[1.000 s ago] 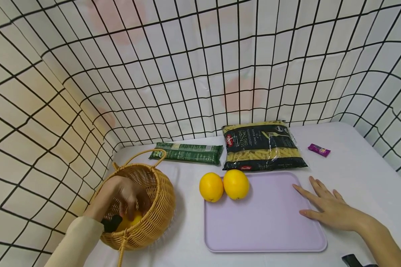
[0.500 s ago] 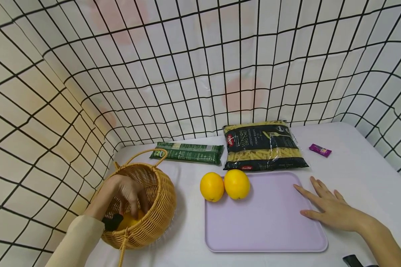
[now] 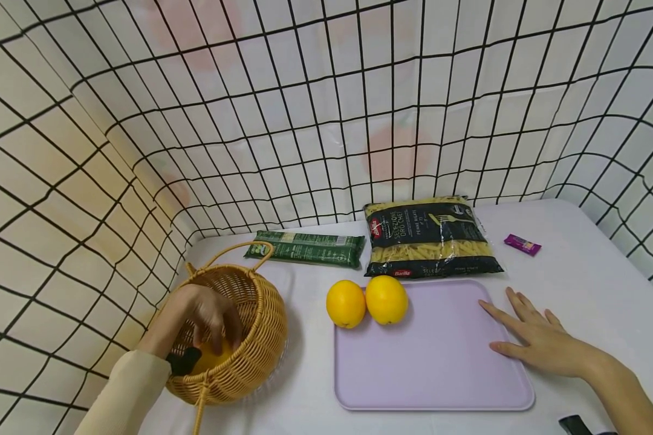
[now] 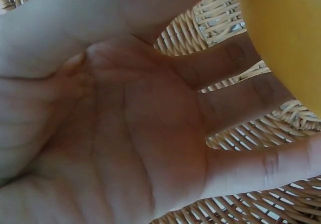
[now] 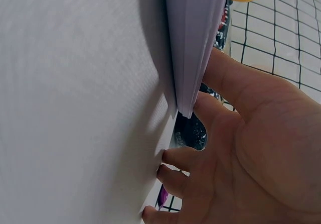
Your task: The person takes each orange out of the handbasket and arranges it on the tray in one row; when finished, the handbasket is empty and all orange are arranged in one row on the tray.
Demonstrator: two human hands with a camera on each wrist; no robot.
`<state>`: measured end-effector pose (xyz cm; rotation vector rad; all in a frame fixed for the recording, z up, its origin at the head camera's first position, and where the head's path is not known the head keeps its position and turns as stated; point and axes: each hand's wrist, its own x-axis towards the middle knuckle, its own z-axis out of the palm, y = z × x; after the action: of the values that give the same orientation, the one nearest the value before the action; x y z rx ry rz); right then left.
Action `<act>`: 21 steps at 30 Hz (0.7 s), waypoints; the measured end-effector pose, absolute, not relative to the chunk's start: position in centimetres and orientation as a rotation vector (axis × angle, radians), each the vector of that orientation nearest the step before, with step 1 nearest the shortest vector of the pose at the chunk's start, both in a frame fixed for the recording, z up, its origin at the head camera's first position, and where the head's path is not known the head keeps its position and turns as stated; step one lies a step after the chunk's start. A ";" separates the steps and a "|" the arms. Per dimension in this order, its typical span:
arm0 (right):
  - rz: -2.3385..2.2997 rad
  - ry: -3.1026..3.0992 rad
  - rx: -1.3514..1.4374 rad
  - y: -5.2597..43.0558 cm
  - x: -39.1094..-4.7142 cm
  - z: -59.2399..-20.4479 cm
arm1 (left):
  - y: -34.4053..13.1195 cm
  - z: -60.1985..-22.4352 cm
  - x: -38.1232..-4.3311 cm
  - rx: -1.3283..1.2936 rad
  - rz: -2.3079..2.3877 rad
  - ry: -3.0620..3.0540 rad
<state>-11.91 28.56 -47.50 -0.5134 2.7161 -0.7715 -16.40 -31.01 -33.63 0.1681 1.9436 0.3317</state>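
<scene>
My left hand (image 3: pixel 213 314) reaches down into a round wicker basket (image 3: pixel 269 338), its fingers bent around an orange (image 3: pixel 211 357) that lies low inside. In the left wrist view the palm faces the camera, and the fingertips pass behind the orange (image 4: pixel 288 33), with woven wicker showing between the fingers. My right hand (image 3: pixel 541 341) lies spread at the right edge of a lilac tray (image 3: pixel 430 368), thumb and forefinger on its rim and the other fingertips on the white cloth. Two more oranges, a left one (image 3: pixel 346 304) and a right one (image 3: pixel 386 300), sit side by side at the tray's back left corner.
Behind the tray lies a bag of penne pasta (image 3: pixel 430 238), with a flat green packet (image 3: pixel 307 249) to its left. A small purple wrapped sweet (image 3: pixel 522 244) is at the back right. Black wire mesh (image 3: pixel 332 121) encloses the back and sides.
The left hand's fingers have shifted slightly around the orange inside the basket. The right hand, the tray and its two oranges stay as they were.
</scene>
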 end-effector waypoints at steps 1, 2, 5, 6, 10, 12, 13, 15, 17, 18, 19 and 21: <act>-0.774 2.716 -0.515 28.6 -11.9 -47.5 | -31.0 -33.6 -16.4 0.169 0.323 1.952; -0.776 2.716 -0.516 28.6 -11.9 -47.5 | -30.9 -33.6 -16.4 0.172 0.313 1.960; -0.782 2.714 -0.516 28.6 -11.9 -47.5 | -31.0 -33.4 -16.5 0.179 0.276 2.004; -0.782 2.715 -0.516 28.6 -11.9 -47.5 | -31.0 -33.3 -16.5 0.183 0.262 2.026; -0.785 2.710 -0.513 28.6 -11.9 -47.5 | -31.2 -32.9 -16.4 0.204 0.217 2.128; -0.787 2.706 -0.509 28.6 -11.9 -47.5 | -31.3 -32.7 -16.4 0.220 0.211 2.170; -0.788 2.704 -0.508 28.6 -11.9 -47.4 | -31.4 -32.7 -16.4 0.219 0.208 2.189; -0.786 2.705 -0.508 28.6 -11.9 -47.4 | -31.5 -32.6 -16.4 0.203 0.229 2.213; -0.790 2.703 -0.507 28.6 -11.9 -47.4 | -31.5 -32.6 -16.4 0.201 0.238 2.213; -0.790 2.703 -0.508 28.6 -11.9 -47.4 | -31.6 -32.6 -16.4 0.191 0.247 2.208; -0.788 2.704 -0.508 28.6 -11.9 -47.5 | -31.6 -32.6 -16.4 0.187 0.254 2.201; -0.783 2.705 -0.509 28.6 -11.9 -47.5 | -31.7 -32.6 -16.4 0.195 0.260 2.186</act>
<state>-11.92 28.60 -47.47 -0.5090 2.7051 -0.7834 -16.36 -31.66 -32.62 0.1949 2.1861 0.2599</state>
